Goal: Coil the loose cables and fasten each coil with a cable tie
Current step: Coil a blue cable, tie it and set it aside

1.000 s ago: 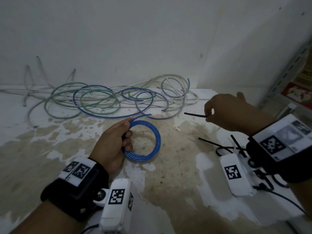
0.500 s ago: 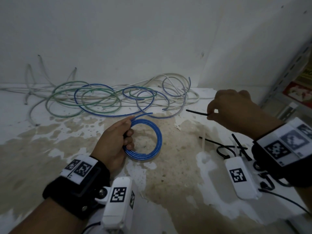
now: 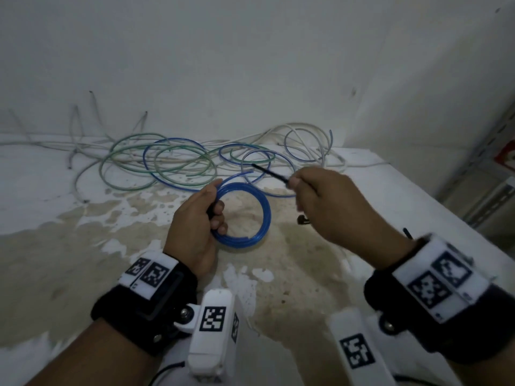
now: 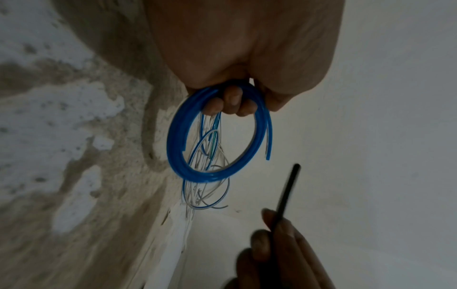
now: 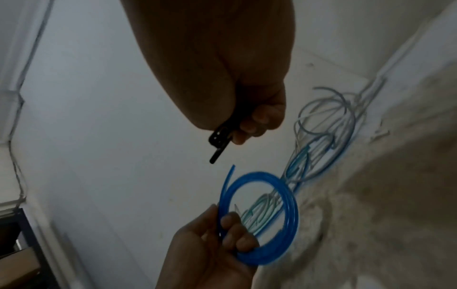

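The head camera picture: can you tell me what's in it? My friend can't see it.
A person's left hand grips a neat blue cable coil while the right hand pinches a black cable tie just above it. Behind the hands, loose green, blue and white cables sprawl on a stained white surface against a wall.

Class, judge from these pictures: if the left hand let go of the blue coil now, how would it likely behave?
The blue coil would probably spring open: no tie binds it, and one end already strays from the ring. It looks light, since the left hand holds it up by one side. It seems fairly stiff, keeping a round shape unsupported.
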### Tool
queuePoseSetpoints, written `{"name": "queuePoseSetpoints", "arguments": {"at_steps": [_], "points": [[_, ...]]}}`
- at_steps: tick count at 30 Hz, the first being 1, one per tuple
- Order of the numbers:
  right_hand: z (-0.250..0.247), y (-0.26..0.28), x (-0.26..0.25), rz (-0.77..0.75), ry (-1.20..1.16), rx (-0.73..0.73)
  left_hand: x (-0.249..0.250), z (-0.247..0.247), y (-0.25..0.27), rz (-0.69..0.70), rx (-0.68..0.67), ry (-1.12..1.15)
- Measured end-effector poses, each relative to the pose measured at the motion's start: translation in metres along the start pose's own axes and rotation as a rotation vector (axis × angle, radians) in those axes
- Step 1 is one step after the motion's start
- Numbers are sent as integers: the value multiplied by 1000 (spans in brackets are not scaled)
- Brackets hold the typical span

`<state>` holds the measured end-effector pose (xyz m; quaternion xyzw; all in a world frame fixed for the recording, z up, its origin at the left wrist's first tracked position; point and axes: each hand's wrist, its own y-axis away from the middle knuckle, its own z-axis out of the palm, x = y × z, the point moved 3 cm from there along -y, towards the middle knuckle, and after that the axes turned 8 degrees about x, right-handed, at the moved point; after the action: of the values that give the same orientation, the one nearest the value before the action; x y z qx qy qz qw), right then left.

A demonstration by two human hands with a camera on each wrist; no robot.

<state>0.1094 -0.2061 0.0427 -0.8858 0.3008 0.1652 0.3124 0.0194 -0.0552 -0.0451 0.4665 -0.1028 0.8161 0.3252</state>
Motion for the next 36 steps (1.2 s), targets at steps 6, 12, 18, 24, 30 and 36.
{"name": "queuePoseSetpoints", "arguments": {"at_steps": [6,12,18,24,30,36], "points": [[64,5,-5,281,-157,-291,5,-4,-7,42,37,74],[94,-5,-25,705,-930,-272,5,-6,-12,118,71,-23],[100,-14,-35,870,-1431,-327,5,-10,-19,105,5,-43],[107,-15,-32,857,-1321,-270,9,-10,-20,88,-169,-218],[107,-15,-37,763,-1237,-281,15,-8,-15,205,-91,-323],[109,-14,-32,754,-1234,-364,20,-17,-19,246,30,-290]]}}
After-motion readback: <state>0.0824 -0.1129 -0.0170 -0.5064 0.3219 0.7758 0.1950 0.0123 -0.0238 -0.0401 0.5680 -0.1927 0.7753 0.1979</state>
